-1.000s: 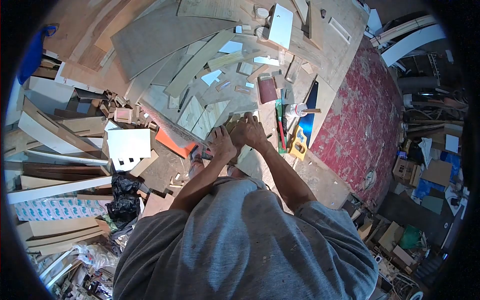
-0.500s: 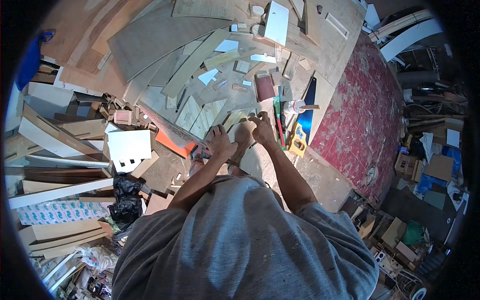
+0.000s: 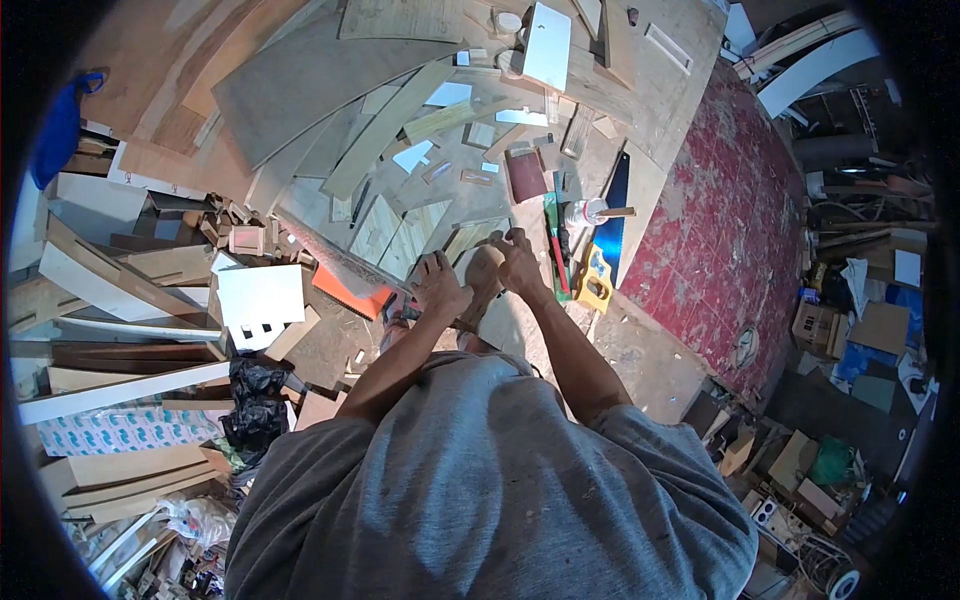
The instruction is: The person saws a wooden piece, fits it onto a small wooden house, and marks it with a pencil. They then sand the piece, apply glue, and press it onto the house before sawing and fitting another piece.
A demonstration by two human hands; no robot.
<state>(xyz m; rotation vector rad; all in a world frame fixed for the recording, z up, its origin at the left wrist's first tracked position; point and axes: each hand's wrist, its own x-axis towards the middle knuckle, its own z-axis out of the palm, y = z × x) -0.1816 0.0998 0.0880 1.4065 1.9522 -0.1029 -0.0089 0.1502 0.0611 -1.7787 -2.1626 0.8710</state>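
Observation:
My left hand (image 3: 440, 287) lies over the near edge of the wood on the worktop, its fingers apart and bent downward. My right hand (image 3: 519, 264) is just to the right, fingers closed in a pinch; whatever is in them is hidden. Between the hands is a pale tan wooden piece (image 3: 482, 264), partly shaded. Pale wood slats (image 3: 418, 232) lie beyond my left hand. To the right of my right hand are a red-and-green tool (image 3: 556, 245), a clear plastic bottle (image 3: 582, 213) and a handsaw (image 3: 597, 278) with yellow handle and dark blue blade.
Offcuts, a dark red block (image 3: 527, 175) and a large grey-brown panel (image 3: 310, 85) cover the worktop. An orange piece (image 3: 348, 293) and a white board (image 3: 262, 305) are at the left. A worn red surface (image 3: 715, 235) stretches along the right. Stacked timber fills the far left.
The view has shifted slightly. My right hand's fingers have shifted a little; my left hand stays at the wood's edge.

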